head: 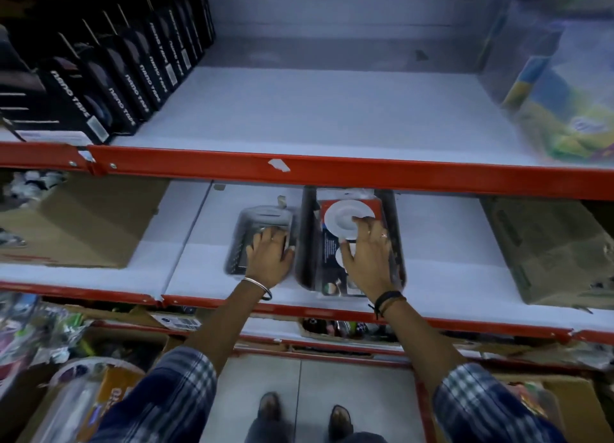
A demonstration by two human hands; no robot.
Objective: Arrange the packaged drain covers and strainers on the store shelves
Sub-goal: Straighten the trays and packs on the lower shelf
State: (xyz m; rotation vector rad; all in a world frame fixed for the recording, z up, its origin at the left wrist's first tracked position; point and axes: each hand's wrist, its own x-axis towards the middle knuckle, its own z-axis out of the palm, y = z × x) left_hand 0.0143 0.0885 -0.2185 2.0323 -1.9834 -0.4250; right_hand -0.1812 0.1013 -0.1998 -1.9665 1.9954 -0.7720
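Currently both hands flat, fingers spread, gripping nothing: left hand (270, 255) pressing on grey strainer pack (262, 225), right hand (367, 253) on red-carded drain cover pack (345, 220) just right of it, both on middle shelf (448, 243).

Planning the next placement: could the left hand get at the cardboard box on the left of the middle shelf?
Probably yes. The left hand rests on the grey package, and only bare white shelf lies between it and the cardboard box.
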